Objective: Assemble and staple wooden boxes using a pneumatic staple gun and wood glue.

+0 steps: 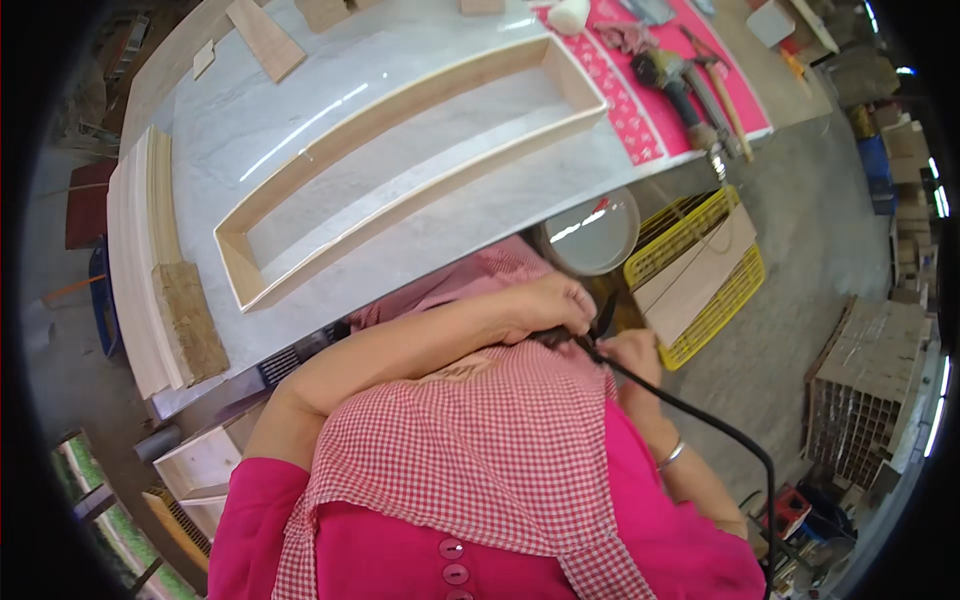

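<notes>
At my waist, in front of the red-and-white checked apron (470,430), both hands come together around a dark item that I cannot make out. My left hand (553,306) reaches across the apron, its fingers curled over that dark item. Beside it my right hand (634,352) is closed, with the fingers bent at a black cable (690,408). From the hands the cable runs down to the lower right. Beyond them, on the grey-white table, lies a long curved wooden frame (430,185), which neither hand touches.
Stacked wooden strips (150,280) line the table's left side. On a pink cloth (625,110) at the right lie a power tool (672,85) and a hammer-like tool (728,105). A white-lidded bucket (592,235) and a yellow crate (700,335) holding a board stand past the table edge.
</notes>
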`<state>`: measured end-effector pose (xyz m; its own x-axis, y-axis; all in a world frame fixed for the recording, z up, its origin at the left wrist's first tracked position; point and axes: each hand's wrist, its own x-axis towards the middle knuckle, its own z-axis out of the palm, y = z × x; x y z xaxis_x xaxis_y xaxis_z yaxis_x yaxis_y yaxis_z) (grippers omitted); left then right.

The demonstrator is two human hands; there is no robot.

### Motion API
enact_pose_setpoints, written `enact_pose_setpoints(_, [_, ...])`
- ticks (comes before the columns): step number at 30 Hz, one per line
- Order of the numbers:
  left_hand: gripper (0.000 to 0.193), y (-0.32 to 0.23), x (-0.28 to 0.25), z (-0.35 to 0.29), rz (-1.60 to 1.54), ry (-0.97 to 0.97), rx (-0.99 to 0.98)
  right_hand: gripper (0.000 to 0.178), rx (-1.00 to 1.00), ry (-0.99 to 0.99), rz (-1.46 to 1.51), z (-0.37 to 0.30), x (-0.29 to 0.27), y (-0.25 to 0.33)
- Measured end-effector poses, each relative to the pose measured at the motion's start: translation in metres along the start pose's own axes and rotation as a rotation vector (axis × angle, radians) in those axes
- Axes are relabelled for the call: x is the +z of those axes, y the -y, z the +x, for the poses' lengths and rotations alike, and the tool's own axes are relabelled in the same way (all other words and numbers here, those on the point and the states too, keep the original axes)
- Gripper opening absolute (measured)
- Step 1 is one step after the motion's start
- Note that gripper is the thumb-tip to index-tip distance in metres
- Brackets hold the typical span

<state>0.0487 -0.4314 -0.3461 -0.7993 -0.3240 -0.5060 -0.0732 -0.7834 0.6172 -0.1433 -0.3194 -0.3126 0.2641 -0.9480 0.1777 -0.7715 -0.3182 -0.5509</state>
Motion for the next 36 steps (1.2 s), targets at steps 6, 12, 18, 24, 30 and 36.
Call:
enact_pose_setpoints(6, [0.027,0.006,-0.005,-0.004,-0.010,0.029,-0.076,0.016,0.064,0.064,0.189,0.013,0.000,0.020])
enact_pose_setpoints(12, [0.038,-0.006,0.004,-0.009,0.066,0.071,-0.054,0.016,0.258,0.022,0.103,0.005,0.004,0.028])
enact_pose_setpoints(18, [0.030,-0.006,0.006,0.002,0.225,0.094,-0.046,0.019,0.163,-0.137,0.117,0.006,0.010,0.022])
enact_pose_setpoints(24, [0.019,-0.002,-0.005,0.012,0.160,0.075,-0.140,0.017,0.715,-0.461,0.374,-0.009,-0.013,0.014])
enact_pose_setpoints(30, [0.018,-0.007,0.004,-0.003,0.277,0.131,-0.123,0.036,1.027,-0.376,-0.519,-0.099,-0.098,-0.055])
enact_pose_setpoints(36, [0.019,0.003,0.006,0.005,0.310,0.167,-0.128,0.050,1.185,-0.202,-0.091,-0.156,-0.046,-0.041])
